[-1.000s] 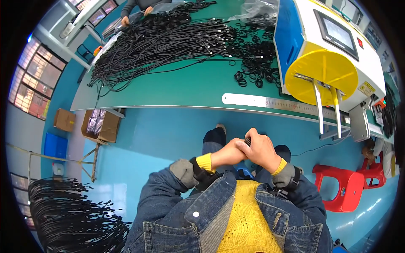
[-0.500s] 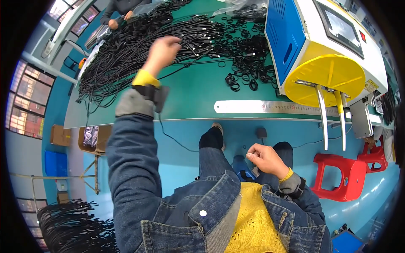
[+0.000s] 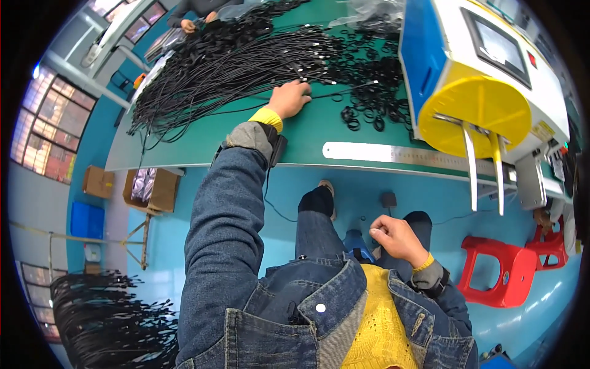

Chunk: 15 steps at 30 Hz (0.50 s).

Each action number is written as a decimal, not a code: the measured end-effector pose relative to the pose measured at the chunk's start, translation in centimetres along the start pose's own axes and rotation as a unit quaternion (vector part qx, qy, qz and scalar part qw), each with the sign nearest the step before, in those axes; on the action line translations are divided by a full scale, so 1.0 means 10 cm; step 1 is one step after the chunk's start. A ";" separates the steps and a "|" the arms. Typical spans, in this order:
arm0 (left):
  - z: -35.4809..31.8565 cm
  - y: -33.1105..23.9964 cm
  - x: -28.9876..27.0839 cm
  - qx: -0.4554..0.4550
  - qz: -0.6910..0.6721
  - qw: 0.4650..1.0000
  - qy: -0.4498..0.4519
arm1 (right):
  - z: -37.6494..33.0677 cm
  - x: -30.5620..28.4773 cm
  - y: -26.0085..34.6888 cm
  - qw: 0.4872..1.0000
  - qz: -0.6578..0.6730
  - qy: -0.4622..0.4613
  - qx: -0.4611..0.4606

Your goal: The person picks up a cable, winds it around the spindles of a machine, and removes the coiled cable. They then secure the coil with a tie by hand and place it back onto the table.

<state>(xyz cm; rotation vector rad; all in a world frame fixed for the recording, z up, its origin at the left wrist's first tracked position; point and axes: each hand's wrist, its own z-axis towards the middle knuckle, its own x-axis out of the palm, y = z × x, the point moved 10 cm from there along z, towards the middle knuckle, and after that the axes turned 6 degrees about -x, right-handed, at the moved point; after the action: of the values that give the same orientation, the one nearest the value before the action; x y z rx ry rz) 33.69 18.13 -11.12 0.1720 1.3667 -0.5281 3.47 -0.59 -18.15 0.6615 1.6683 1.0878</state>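
Note:
My left hand (image 3: 291, 99) reaches over the green table, with its fingers curled down on a single black cable (image 3: 349, 90). That cable lies apart from the pile, and its light-tipped end points right. Just beyond the hand is a big heap of black cables (image 3: 227, 67) with several pale connectors. Loose black ring-shaped pieces (image 3: 369, 114) are scattered to the right of the hand. Above my lap, my right hand (image 3: 399, 238) is loosely closed, thumb against the fingers, and nothing shows in it.
A steel ruler (image 3: 381, 152) lies along the table's front edge. At the right stands a white and blue machine (image 3: 430, 67) with a yellow disc (image 3: 476, 117) and two prongs. Red stools (image 3: 510, 270) stand below. A co-worker's hands (image 3: 196, 22) show at the far left.
My left hand has come down from above the cable heap and moved right, onto the single cable. The right hand stays closed above my lap. The view has shifted slightly.

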 end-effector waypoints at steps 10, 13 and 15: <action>-0.31 -0.25 -1.54 0.025 -0.219 0.917 -0.331 | -0.30 -0.22 0.12 0.998 -0.025 -0.043 -0.037; -0.86 -0.87 -1.83 0.121 -0.285 0.905 -0.292 | -0.49 -0.61 0.47 0.973 -0.028 -0.213 -0.087; -1.36 -1.40 -1.81 0.194 -0.237 0.926 -0.221 | -0.76 -0.93 1.06 0.901 -0.124 -0.348 -0.228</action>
<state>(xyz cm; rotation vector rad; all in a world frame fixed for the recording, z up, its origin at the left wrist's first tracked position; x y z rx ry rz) 13.36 16.22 5.95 0.0343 0.8419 -1.1716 -1.10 -6.19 -3.86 0.4352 0.8114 0.8662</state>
